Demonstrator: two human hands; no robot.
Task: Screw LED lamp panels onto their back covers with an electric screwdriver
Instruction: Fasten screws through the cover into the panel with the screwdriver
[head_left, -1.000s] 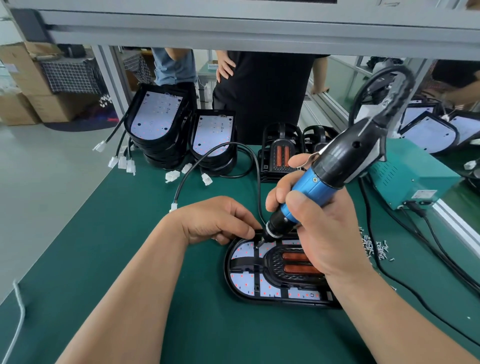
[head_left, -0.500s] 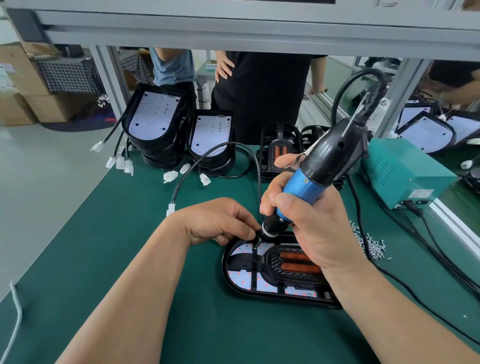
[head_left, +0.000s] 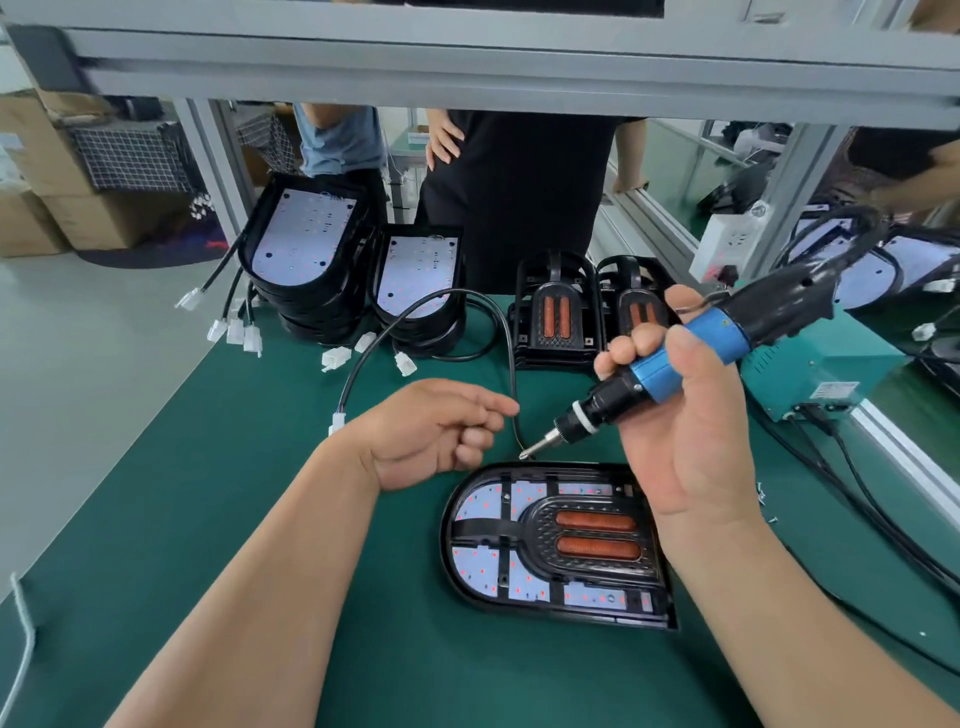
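A lamp assembly lies flat on the green mat: a black frame over a white LED panel with red dots and two orange coils in its middle. My right hand grips the blue and black electric screwdriver, tilted low. Its bit tip hangs just above the assembly's far left edge, not touching it. My left hand hovers to the left of the bit, off the assembly, fingers loosely curled with nothing visible in them. The assembly's black cable runs up behind that hand.
Stacks of white LED panels in black covers stand at the back left with white connectors hanging. Black frames with orange coils stand behind the work. A teal power box and cables lie right. Loose screws lie near my right wrist. People stand behind the table.
The screwdriver bit has lifted off the assembly's far left corner and the tool has tilted flatter. My left hand has let go of that corner and drawn back to the left.
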